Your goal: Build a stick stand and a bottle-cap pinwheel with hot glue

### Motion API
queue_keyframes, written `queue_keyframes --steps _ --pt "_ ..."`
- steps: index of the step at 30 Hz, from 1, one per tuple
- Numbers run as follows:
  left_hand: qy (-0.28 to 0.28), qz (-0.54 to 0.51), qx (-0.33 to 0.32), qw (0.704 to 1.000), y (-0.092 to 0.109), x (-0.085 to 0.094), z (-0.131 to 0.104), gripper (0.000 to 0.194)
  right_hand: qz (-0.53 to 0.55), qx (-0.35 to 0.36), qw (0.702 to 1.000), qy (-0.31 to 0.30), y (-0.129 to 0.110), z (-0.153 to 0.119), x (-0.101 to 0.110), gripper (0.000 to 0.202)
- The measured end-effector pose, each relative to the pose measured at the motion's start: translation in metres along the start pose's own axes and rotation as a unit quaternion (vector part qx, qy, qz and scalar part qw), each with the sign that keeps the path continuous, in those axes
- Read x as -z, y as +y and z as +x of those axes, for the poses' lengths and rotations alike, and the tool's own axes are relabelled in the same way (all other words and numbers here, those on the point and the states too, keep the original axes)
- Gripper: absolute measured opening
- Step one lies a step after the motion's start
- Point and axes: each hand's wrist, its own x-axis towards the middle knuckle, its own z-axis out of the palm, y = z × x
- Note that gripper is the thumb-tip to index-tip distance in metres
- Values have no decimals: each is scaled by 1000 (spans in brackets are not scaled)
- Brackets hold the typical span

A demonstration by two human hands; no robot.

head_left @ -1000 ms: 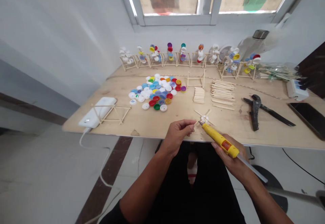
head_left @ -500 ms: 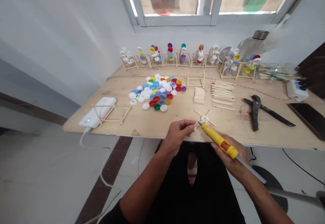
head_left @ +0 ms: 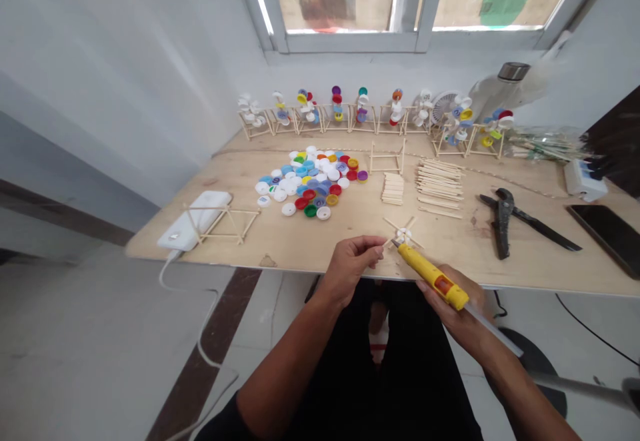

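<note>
My right hand [head_left: 459, 301] is wrapped round a yellow glue gun [head_left: 433, 274] with a clear glue stick [head_left: 495, 330] poking out of its back end. The gun's nozzle points at a white bottle cap [head_left: 403, 235] with several thin wooden sticks radiating from it, low on the table. Whether the nozzle touches it I cannot tell. My left hand [head_left: 356, 259] pinches the end of one wooden stick [head_left: 388, 243] on the near left side of that cap.
Loose coloured bottle caps [head_left: 310, 184] lie left of centre. Behind my hands are short sticks [head_left: 393, 188] and longer sticks [head_left: 440, 184]. Black cutters [head_left: 504, 221] and a phone [head_left: 607, 234] lie right; a stick frame [head_left: 223, 222] rests by a white power strip [head_left: 195, 221]. Cap wheels [head_left: 361, 104] line the wall.
Almost nothing differs; the view has shifted very slightly. Both hands, the glue gun and the cap with sticks keep their places.
</note>
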Motion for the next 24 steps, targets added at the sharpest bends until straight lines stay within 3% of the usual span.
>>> queue_keyframes --steps 7,11,16,20,24 --pt "-4 -8 -2 1000 -1 2 0 22 61 -18 997 -43 -1 2 7 21" --pt "-2 4 -10 1000 -1 3 2 22 155 -128 979 -12 5 2 13 25" --pt "11 78 -51 996 -1 6 8 19 259 -288 920 58 16 6 22 35" --pt "10 202 -131 970 -5 11 19 17 278 -321 901 87 24 10 25 38" --pt "-11 326 -230 917 -9 14 31 17 288 -327 896 88 31 9 22 39"
